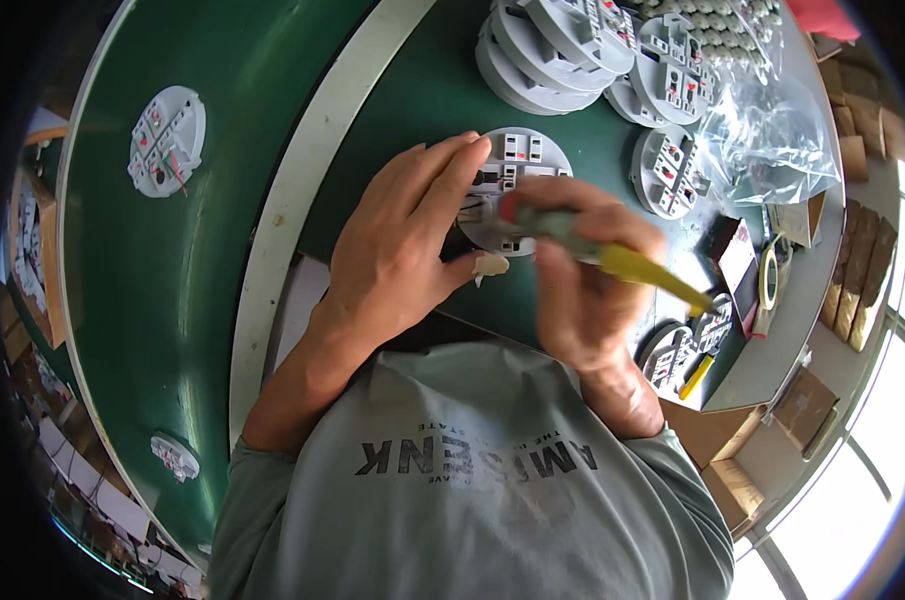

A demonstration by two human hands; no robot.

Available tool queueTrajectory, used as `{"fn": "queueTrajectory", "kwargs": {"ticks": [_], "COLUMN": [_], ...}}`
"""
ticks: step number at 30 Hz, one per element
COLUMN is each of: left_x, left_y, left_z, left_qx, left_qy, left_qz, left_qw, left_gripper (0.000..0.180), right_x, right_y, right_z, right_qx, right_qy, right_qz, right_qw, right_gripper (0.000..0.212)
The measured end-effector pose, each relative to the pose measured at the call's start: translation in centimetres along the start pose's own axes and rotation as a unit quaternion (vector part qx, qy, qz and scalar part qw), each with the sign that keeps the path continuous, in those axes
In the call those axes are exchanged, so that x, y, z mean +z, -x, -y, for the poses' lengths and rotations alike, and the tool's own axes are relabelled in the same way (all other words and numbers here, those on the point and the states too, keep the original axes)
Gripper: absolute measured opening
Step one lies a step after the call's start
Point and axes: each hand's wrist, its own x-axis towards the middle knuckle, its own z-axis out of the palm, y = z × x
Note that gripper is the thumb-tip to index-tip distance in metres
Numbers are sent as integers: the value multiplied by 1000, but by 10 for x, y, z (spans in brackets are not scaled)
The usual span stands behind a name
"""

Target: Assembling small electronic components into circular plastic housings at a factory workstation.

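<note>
A round grey plastic disc [548, 150] with raised compartments and small red and black parts lies on the green bench before me. My left hand [398, 235] spans its left side, fingers at the far edge and thumb at the near edge, gripping it. A pale wrap [491, 265] covers the thumb tip. Above the disc's right part, my right hand [598, 260] is closed around a slim tool [653, 278] with a yellow and grey-green body and some red at the disc end. Motion blurs the tool, so its kind and whether it touches the disc cannot be made out.
Stacked grey discs [548, 60] stand at the far side, with another disc [666, 170] nearer. Clear plastic bags [773, 135], a tape roll [770, 280] and a yellow-handled tool [698, 377] lie right. Beyond a pale rail [293, 180], a green surface carries another disc [168, 142].
</note>
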Motion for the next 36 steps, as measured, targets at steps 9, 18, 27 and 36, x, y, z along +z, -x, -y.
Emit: {"fn": "queueTrajectory", "kwargs": {"ticks": [9,18,27,36], "left_x": [-2,-1,1,29], "left_y": [-6,-14,-25,-52], "left_z": [1,-2,-8,-36], "left_qx": [-3,18,3,49], "left_qy": [-35,-31,-33,-110], "left_qz": [6,8,20,-23], "left_qw": [999,999,999,992], "left_gripper": [100,98,88,45], "right_x": [-19,-2,-73,-119], "right_y": [-4,6,12,37], "right_z": [14,-4,43,33], "right_qx": [63,-18,286,178], "right_qy": [-5,222,178,558], "right_qz": [-87,19,-255,-181], "right_qw": [994,975,906,790], "right_gripper": [40,37,53,58]}}
